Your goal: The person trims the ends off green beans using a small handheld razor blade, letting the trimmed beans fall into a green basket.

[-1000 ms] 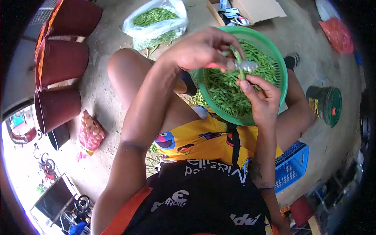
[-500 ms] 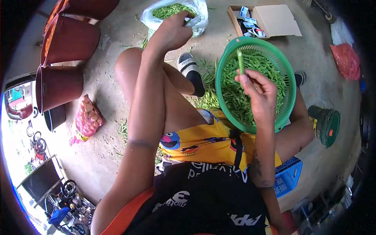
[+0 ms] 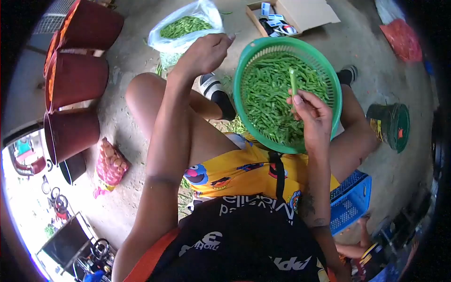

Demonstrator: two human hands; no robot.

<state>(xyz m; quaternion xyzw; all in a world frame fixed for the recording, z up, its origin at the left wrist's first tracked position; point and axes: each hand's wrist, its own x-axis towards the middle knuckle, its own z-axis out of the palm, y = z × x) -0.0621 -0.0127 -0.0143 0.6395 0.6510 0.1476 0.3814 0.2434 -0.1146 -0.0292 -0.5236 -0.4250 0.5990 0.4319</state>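
Right hand (image 3: 316, 117): fingers (image 3: 320, 101) pinched shut on a slim, pale-tipped green stalk (image 3: 293, 82), upright above them. Beneath them, round green plastic basket (image 3: 238, 89) of chopped green pieces (image 3: 272, 91). Left hand (image 3: 203, 57): fingers curled, grip unclear; translucent plastic bag (image 3: 162, 44) left of them.

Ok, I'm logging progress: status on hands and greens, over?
Left hand by bag, grip unclear. Right hand holds green piece above basket. Nothing visibly in its way.
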